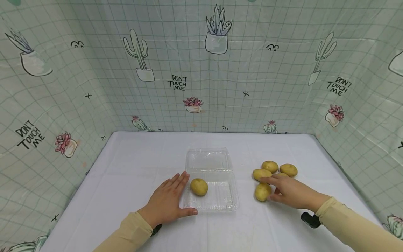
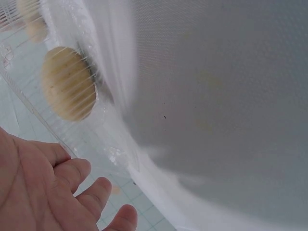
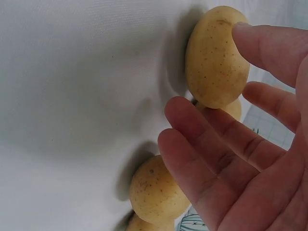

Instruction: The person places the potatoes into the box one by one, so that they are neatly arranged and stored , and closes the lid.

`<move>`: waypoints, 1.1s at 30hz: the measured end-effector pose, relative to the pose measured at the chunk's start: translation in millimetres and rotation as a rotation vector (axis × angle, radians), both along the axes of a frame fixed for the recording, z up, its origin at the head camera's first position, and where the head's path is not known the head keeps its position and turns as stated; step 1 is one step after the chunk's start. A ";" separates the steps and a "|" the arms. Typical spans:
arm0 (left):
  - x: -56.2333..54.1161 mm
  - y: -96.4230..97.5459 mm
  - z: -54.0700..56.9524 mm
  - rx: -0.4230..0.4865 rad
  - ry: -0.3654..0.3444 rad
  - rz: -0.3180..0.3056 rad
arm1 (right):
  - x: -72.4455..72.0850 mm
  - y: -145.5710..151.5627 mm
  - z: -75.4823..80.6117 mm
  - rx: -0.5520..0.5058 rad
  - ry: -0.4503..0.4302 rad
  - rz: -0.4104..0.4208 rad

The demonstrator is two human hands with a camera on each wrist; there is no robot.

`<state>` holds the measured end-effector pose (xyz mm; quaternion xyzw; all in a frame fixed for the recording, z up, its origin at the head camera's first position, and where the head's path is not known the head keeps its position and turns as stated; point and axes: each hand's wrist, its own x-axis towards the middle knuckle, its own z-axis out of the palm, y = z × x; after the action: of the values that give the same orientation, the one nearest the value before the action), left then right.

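A clear plastic clamshell container (image 1: 221, 196) lies unfolded on the white table, one potato (image 1: 199, 187) inside its near half at the left. My left hand (image 1: 168, 203) rests along the container's left side, fingers straight and thumb spread toward the near edge. In the left wrist view that potato (image 2: 69, 84) shows through the ribbed plastic wall. My right hand (image 1: 291, 190) reaches over a loose group at the right, thumb and fingers apart around the nearest potato (image 1: 262, 192). Up close, the thumb tip overlaps this potato (image 3: 217, 57), and the other fingers are spread.
Beyond the right hand lie several more potatoes, among them a left one (image 1: 262, 174), a back one (image 1: 269, 166) and a right one (image 1: 288, 170). The container's lid (image 1: 208, 159) lies flat toward the back. Printed curtain (image 1: 217, 87) closes off the table's back and sides.
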<state>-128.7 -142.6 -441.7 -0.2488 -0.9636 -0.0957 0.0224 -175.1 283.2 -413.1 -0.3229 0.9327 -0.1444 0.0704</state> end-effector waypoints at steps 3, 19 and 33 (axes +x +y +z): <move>0.1 -0.1 0.5 0.010 -0.002 -0.001 | -1.4 0.0 -1.7 0.000 0.017 0.002; -0.7 -0.8 -3.0 0.015 -0.003 0.000 | -5.0 -4.0 -14.4 -0.069 -0.015 0.023; -1.0 -1.4 -3.9 0.011 0.006 0.001 | -4.1 -6.1 -17.6 -0.121 -0.088 0.017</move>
<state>-129.7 -144.0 -445.5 -0.2483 -0.9631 -0.1004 0.0269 -179.1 277.2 -430.7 -0.3279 0.9155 -0.2138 0.0931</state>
